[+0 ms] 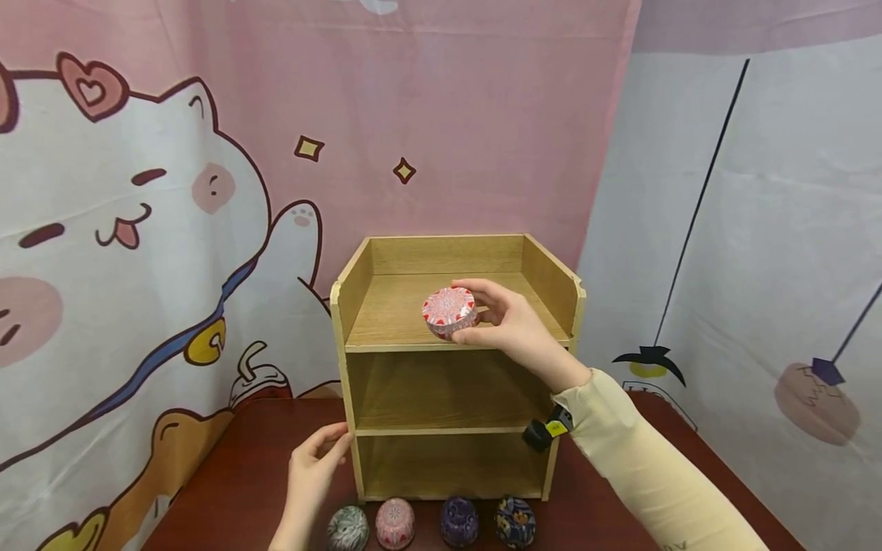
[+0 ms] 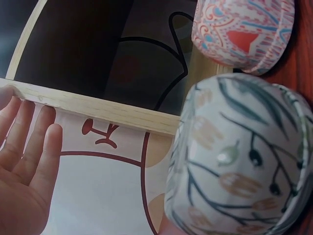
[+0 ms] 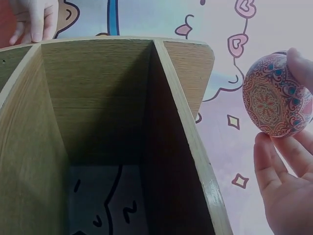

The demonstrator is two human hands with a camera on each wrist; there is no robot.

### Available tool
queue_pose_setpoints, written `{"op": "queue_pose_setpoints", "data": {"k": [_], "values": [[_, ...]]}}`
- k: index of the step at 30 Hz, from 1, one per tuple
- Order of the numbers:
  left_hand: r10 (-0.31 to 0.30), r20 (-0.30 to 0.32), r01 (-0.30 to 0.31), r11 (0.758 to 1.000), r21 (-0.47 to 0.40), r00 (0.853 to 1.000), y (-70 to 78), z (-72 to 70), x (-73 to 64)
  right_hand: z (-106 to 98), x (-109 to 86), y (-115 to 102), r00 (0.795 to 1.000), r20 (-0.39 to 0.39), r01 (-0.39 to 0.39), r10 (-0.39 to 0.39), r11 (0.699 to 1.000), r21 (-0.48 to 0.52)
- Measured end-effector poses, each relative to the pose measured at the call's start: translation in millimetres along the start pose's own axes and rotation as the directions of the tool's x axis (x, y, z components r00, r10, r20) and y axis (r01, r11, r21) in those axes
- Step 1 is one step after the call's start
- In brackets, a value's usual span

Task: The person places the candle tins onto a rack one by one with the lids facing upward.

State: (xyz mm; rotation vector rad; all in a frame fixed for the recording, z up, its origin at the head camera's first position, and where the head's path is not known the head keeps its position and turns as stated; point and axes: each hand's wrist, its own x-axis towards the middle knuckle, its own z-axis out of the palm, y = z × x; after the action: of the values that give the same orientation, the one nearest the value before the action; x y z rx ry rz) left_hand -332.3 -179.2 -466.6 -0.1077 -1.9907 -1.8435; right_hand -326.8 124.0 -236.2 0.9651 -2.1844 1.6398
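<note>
My right hand [image 1: 513, 325] pinches a round patterned tin [image 1: 448, 308] between thumb and fingers, in front of the top tier of a small wooden shelf [image 1: 441, 256]. Its top is pink with red marks; the right wrist view shows a blue and red pattern on the tin [image 3: 266, 105]. Low on the shelf's left side, my left hand [image 1: 313, 463] touches the panel edge. In the left wrist view, this hand's fingers [image 2: 41, 142] are fairly straight, tips against the wooden edge.
Before the shelf stand a grey-white leaf-patterned tin [image 1: 348, 529], a pink tin [image 1: 395, 524], a purple tin [image 1: 459, 522] and a dark blue patterned tin [image 1: 515, 523]. They rest on a red-brown table [image 1: 227, 474]. A printed cat curtain [image 1: 475, 115] hangs behind.
</note>
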Motion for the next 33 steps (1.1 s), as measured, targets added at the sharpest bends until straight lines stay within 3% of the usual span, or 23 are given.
{"op": "queue_pose_setpoints", "data": {"k": [14, 33], "values": [[0.016, 0.003, -0.016, 1.000, 0.001, 1.000, -1.3, -1.2, 0.7, 3, 14.7, -2, 0.997, 0.004, -0.072, 0.072, 0.995, 0.073], [-0.002, -0.008, 0.002, 1.000, 0.002, 1.000, 2.4, 0.9, -1.9, 12, 31.1, 5, 0.996, 0.008, -0.090, 0.090, 0.989, 0.117]]}}
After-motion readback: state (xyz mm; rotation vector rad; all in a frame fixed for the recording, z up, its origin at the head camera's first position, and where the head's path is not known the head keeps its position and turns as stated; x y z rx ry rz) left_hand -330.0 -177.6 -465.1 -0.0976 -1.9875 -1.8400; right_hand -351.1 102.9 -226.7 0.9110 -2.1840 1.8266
